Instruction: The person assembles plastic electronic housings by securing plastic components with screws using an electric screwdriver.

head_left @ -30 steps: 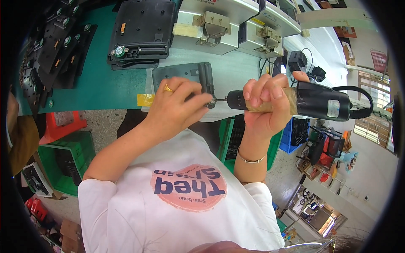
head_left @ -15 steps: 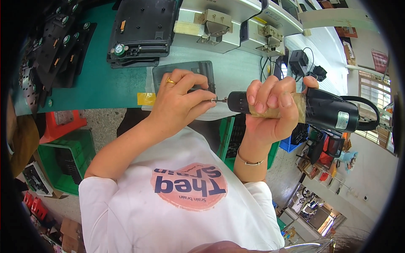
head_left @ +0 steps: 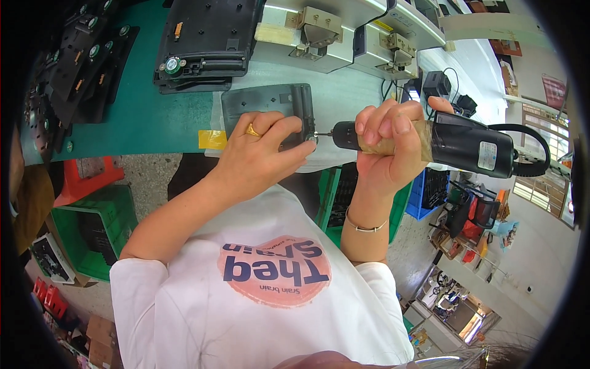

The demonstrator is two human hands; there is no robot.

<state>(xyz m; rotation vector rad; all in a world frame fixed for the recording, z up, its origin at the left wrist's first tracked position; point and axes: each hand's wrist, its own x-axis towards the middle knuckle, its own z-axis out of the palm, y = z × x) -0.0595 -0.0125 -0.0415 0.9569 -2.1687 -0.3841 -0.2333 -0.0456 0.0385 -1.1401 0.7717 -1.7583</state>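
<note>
My right hand [head_left: 393, 135] is wrapped round a black electric screwdriver [head_left: 470, 147] with tan tape on its grip, held nearly level and pointing left. Its thin bit [head_left: 324, 133] reaches the right edge of a dark plastic panel [head_left: 255, 101] that lies on the table. My left hand [head_left: 264, 147], with a gold ring, rests on this panel with bent fingers, steadying it. The thumb tip is beside a small round silver part [head_left: 313, 140] at the panel's edge, close to the bit. The hand hides much of the panel's near side, and any screw there is too small to tell.
Stacked black panels [head_left: 209, 31] stand behind, with more panels [head_left: 80, 67] at the far left. Metal-bracketed white machines [head_left: 319, 37] are at the back. A yellow label [head_left: 212, 139] lies near the table edge. Green crates [head_left: 92, 230] and a red stool [head_left: 89, 178] are below.
The screwdriver bit has moved slightly up and left to the panel's edge. My left finger and thumb, pinched at the bit before, have parted and now rest on the panel.
</note>
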